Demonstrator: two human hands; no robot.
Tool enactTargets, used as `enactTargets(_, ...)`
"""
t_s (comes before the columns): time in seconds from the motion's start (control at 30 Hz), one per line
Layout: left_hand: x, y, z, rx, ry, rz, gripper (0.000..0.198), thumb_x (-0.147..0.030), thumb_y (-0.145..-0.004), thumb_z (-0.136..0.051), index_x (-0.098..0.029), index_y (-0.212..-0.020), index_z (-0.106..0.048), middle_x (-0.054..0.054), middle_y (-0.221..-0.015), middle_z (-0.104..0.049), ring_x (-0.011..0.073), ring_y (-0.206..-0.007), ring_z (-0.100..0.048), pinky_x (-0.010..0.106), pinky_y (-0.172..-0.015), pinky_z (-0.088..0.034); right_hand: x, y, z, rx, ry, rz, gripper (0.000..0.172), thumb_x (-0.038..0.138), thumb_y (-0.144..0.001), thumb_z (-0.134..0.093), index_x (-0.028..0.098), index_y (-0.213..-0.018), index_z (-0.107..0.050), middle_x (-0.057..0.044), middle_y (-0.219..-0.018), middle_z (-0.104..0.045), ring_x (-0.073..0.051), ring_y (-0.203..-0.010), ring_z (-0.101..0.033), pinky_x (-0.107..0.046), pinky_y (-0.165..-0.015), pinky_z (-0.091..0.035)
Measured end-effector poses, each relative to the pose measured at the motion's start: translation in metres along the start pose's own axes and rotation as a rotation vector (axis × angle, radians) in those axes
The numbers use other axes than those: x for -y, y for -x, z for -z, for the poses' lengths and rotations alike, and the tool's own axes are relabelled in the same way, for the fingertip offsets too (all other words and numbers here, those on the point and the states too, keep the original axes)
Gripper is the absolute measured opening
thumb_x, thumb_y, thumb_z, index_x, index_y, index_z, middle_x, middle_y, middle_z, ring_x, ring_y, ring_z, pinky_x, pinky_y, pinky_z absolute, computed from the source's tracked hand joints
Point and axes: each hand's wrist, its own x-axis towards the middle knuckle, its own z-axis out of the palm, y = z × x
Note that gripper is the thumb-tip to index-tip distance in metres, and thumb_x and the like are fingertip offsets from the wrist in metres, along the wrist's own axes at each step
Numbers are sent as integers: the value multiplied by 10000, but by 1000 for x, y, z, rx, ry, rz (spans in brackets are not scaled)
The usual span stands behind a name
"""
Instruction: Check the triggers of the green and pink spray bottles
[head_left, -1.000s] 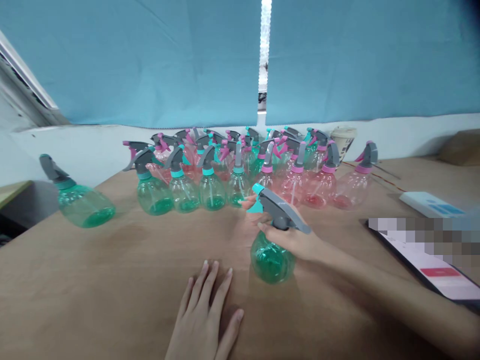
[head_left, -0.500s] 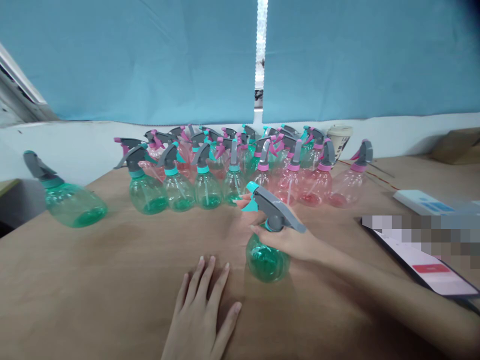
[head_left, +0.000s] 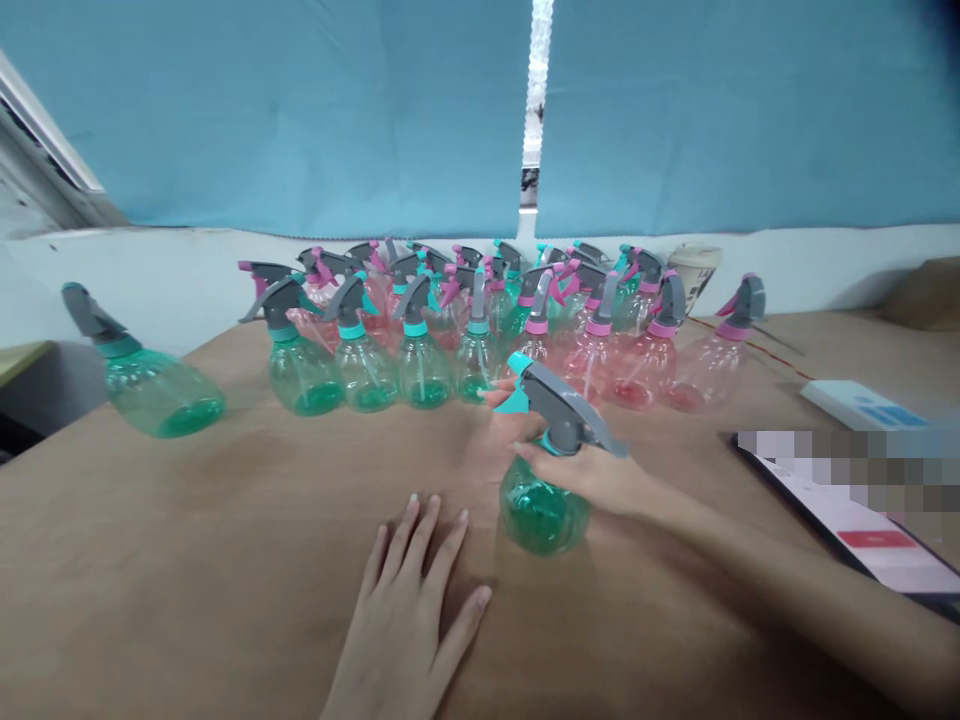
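Observation:
A green spray bottle (head_left: 538, 512) with a grey trigger head stands on the brown table (head_left: 187, 560) in front of me. My right hand (head_left: 592, 475) is wrapped round its neck, with a finger reaching under the trigger. My left hand (head_left: 409, 620) lies flat on the table just left of the bottle, fingers spread, holding nothing. Behind them stands a crowd of several green spray bottles (head_left: 360, 365) and pink spray bottles (head_left: 637, 365).
One green bottle (head_left: 154, 385) stands apart at the table's left edge. A phone (head_left: 862, 525) and a white device (head_left: 862, 408) lie at the right. A paper cup (head_left: 694, 270) stands behind the pink bottles. A blue curtain hangs behind.
The hands and the held bottle have hardly moved; only my view shifted slightly.

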Motion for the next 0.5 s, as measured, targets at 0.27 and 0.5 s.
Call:
enactTargets(0.27, 2, 0, 3, 52, 14, 53, 514, -431, -926, -446, -208, -1390, -430, 133, -1465, -413, 312, -1327, -408, 538, -1030, -398, 0, 0, 0, 52, -141, 23, 470, 95, -728, -546, 307, -1148, -545, -11, -998, -654, -145, -628, -584, -328, -663, -524)
enactTargets(0.5, 2, 0, 4, 74, 33, 56, 517, -417, -943, -408, -194, -1410, -397, 139, -1480, -387, 309, -1355, -366, 559, -1042, -374, 1, 0, 1, 33, -68, 26, 434, 117, -713, -549, 291, -1111, -556, 0, -923, -662, -172, -760, -619, -334, -748, -520)
